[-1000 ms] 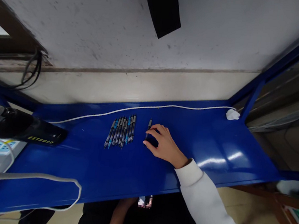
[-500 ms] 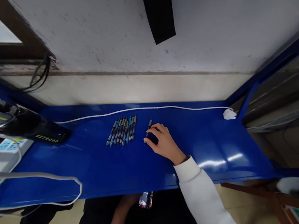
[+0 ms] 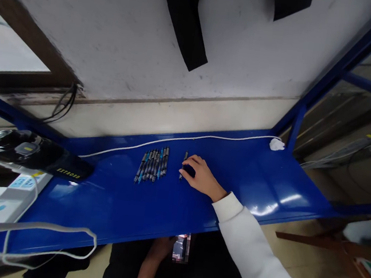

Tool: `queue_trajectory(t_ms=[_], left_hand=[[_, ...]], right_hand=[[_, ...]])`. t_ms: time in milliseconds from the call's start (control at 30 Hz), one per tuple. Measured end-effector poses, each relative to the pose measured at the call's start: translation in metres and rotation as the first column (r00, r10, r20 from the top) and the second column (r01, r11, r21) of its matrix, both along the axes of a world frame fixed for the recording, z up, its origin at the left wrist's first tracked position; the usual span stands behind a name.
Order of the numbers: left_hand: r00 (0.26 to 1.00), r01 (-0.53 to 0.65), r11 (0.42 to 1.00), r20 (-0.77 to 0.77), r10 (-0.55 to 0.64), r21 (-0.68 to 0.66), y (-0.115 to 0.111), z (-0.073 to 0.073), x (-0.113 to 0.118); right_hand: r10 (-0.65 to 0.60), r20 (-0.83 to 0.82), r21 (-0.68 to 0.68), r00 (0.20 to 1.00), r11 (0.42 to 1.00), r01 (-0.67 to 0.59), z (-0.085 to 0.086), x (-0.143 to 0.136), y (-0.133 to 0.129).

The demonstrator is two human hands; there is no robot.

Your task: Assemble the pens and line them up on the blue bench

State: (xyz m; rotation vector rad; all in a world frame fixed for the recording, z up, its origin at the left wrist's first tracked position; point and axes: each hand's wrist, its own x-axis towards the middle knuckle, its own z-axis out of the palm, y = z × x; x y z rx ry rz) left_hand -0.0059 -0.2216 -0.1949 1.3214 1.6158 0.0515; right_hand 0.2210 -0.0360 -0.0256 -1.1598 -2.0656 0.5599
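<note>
the view has tipped up since a second ago, while the right hand (image 3: 201, 176) stays on the blue shelf (image 3: 130, 208), fingers curled narrow about a single dark pen (image 3: 184, 165). that pen lies just right of the row of pens (image 3: 153, 164); the left hand (image 3: 159, 250) sits below the shelf edge by a phone (image 3: 181, 248), grip unclear.

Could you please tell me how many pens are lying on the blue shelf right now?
About 9, though the packed ones are hard to separate: roughly eight side by side in a row of pens, and a single pen apart at the right hand.
</note>
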Motion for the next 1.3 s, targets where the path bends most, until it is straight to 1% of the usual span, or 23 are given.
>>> queue_trajectory(t_ms=[67, 100, 167, 200, 267, 333, 367, 400, 433, 467, 500, 533, 567, 600, 633, 667, 700, 733, 800, 900, 1000, 1167, 1300], left_hand=[[0.999, 0.04, 0.991, 0.031, -0.044, 0.131, 0.0, 0.006, -0.004], [0.997, 0.047, 0.981, 0.052, -0.058, 0.187, -0.001, 0.012, -0.006], [0.995, 0.045, 0.975, 0.078, -0.063, 0.219, -0.004, 0.033, -0.009], [0.994, 0.05, 0.979, 0.088, -0.069, 0.199, -0.008, 0.048, -0.011], [0.988, 0.057, 0.99, 0.134, -0.074, 0.128, -0.016, 0.085, -0.015], [0.952, 0.12, 0.991, 0.275, -0.134, 0.067, -0.024, 0.126, -0.023], [0.933, 0.128, 0.99, 0.332, -0.142, 0.064, -0.026, 0.145, -0.028], [0.922, 0.1, 0.989, 0.364, -0.132, 0.107, -0.026, 0.162, -0.034], [0.919, 0.034, 0.98, 0.379, -0.107, 0.194, -0.024, 0.177, -0.041], [0.926, -0.073, 0.95, 0.375, -0.049, 0.304, -0.019, 0.189, -0.048], [0.932, -0.201, 0.877, 0.362, 0.034, 0.437, -0.01, 0.197, -0.055], [0.928, -0.313, 0.768, 0.351, 0.122, 0.558, 0.003, 0.203, -0.062], [0.928, -0.359, 0.654, 0.329, 0.175, 0.666, 0.018, 0.205, -0.068], [0.944, -0.329, 0.566, 0.272, 0.186, 0.755, 0.035, 0.206, -0.074], [0.962, -0.265, 0.489, 0.198, 0.186, 0.831, 0.054, 0.204, -0.079], [0.976, -0.19, 0.421, 0.126, 0.175, 0.887, 0.073, 0.201, -0.083], [0.985, -0.117, 0.404, 0.056, 0.162, 0.907, 0.092, 0.196, -0.086], [0.99, -0.054, 0.42, -0.007, 0.143, 0.906, 0.109, 0.19, -0.088], [0.991, 0.023, 0.477, -0.082, 0.103, 0.878, 0.137, 0.176, -0.088], [0.978, 0.146, 0.515, -0.201, 0.053, 0.845, 0.159, 0.156, -0.079], [0.967, 0.209, 0.488, -0.252, 0.023, 0.847, 0.163, 0.147, -0.062], [0.951, 0.278, 0.444, -0.309, -0.001, 0.852, 0.157, 0.148, -0.019], [0.941, 0.292, 0.446, -0.337, 0.023, 0.846, 0.155, 0.149, 0.017]], right_hand=[[-0.015, -0.02, -0.002, 1.0, 1.0, 0.015, 0.0, 0.0, 0.0], [-0.02, -0.026, 0.005, 0.999, 1.0, 0.02, -0.001, 0.0, 0.0], [-0.024, -0.014, 0.028, 1.0, 0.999, 0.024, -0.002, 0.0, 0.0], [-0.023, 0.003, 0.039, 1.0, 0.999, 0.023, -0.002, 0.0, 0.0], [-0.018, 0.045, 0.055, 0.999, 0.998, 0.016, -0.004, 0.0, 0.0], [-0.005, 0.074, 0.068, 0.997, 0.998, 0.0, -0.004, 0.0, 0.0], [0.003, 0.079, 0.076, 0.997, 0.997, -0.009, -0.004, 0.0, 0.0], [0.01, 0.081, 0.085, 0.997, 0.996, -0.017, -0.004, 0.0, 0.0], [0.018, 0.083, 0.092, 0.996, 0.995, -0.026, -0.003, -0.001, -0.001], [0.028, 0.086, 0.098, 0.996, 0.995, -0.036, -0.003, -0.001, -0.001], [0.039, 0.092, 0.101, 0.995, 0.994, -0.048, -0.002, -0.001, -0.001], [0.05, 0.1, 0.1, 0.994, 0.993, -0.06, -0.002, -0.001, -0.002], [0.059, 0.106, 0.097, 0.993, 0.993, -0.07, -0.002, -0.001, -0.002], [0.066, 0.111, 0.092, 0.992, 0.993, -0.076, -0.001, -0.002, -0.002], [0.068, 0.113, 0.09, 0.991, 0.993, -0.078, -0.001, -0.002, -0.002], [0.067, 0.111, 0.089, 0.992, 0.993, -0.077, -0.001, -0.002, -0.002], [0.065, 0.108, 0.09, 0.992, 0.993, -0.074, -0.001, -0.002, -0.002], [0.061, 0.103, 0.092, 0.993, 0.993, -0.071, 0.0, -0.002, -0.003], [0.055, 0.101, 0.093, 0.993, 0.994, -0.064, 0.0, -0.003, -0.003], [0.053, 0.131, 0.083, 0.99, 0.994, -0.064, 0.001, -0.003, -0.006], [0.06, 0.162, 0.076, 0.985, 0.994, -0.073, 0.001, -0.004, -0.007], [0.04, 0.177, 0.086, 0.983, 0.995, -0.056, 0.0, 0.0, -0.01], [0.006, 0.217, 0.108, 0.976, 0.994, -0.03, -0.002, 0.01, -0.014]])
